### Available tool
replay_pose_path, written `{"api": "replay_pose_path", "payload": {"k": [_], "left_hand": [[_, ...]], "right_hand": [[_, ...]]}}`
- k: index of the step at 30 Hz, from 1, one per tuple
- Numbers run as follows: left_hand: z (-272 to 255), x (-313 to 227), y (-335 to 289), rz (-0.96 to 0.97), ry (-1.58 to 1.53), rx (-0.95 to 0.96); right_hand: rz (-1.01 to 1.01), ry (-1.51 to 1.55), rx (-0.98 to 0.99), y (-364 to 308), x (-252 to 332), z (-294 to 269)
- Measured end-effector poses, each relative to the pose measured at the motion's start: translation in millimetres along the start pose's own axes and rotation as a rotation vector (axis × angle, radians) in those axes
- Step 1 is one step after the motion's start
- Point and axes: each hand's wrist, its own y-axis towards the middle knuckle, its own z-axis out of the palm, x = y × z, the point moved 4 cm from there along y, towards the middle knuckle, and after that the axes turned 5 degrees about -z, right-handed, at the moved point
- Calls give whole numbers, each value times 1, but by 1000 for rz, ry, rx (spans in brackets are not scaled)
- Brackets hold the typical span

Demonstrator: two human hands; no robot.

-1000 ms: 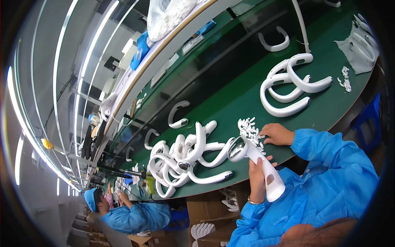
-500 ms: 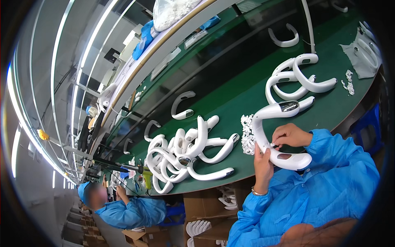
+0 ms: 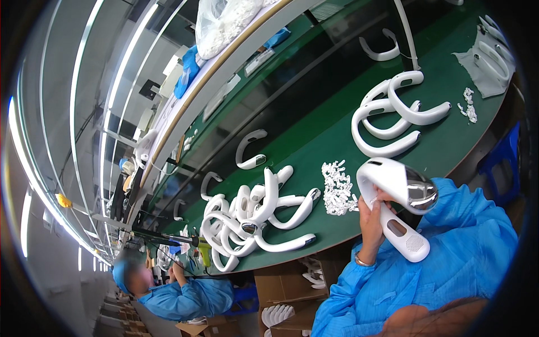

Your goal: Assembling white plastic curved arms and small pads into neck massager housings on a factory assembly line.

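Note:
My left hand [image 3: 369, 227] is closed round a white, curved, U-shaped neckband device [image 3: 387, 180], holding it up off the table's near edge. The device has a shiny dark cap at one end, and an oval slot and a patch of small holes on the other arm. Inside its curve a few bent fingers of my right hand [image 3: 384, 196] show; the rest of that hand is behind the device. Those fingers look pinched, but what they grip is too small to make out. Just left of the device lies a pile of small white parts [image 3: 338, 191] on the green table.
A heap of similar neckbands [image 3: 255, 210] lies to the left, and a smaller stack [image 3: 387, 115] lies beyond my hands. Cardboard boxes [image 3: 281, 283] stand below the table edge. A blue stool [image 3: 502, 163] is at the right. Another person [image 3: 188, 297] sits farther left, by a green tool [image 3: 204, 253].
The neckband has been turned and tilted in my left hand, so its dark cap now points right and its other arm points down. My right hand has gone mostly behind it.

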Motion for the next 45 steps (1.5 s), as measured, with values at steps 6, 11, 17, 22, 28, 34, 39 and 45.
{"api": "replay_pose_path", "payload": {"k": [6, 11, 17, 22, 28, 34, 39, 45], "left_hand": [[-13, 17, 2, 138, 31, -30], [-15, 7, -7, 262, 259, -22], [-22, 11, -5, 320, 338, 53], [-32, -82, 94, -14, 180, -172], [-104, -131, 328, 214, 453, -746], [-179, -139, 477, 186, 1352, -403], [-161, -139, 546, 252, 1405, -321], [-233, -242, 452, 31, 2026, -1153]], "right_hand": [[246, 435, 132, -8, -41, -4], [-110, -173, 288, -15, -31, 7], [-11, 125, 5, -21, -77, 16], [-43, -192, -4, 8, -49, -8], [141, -117, -119, -48, -65, -86], [72, -513, -766, -59, -63, -223], [160, -1018, -837, -63, -86, -314], [250, -1103, -445, -30, -142, -349]]}}
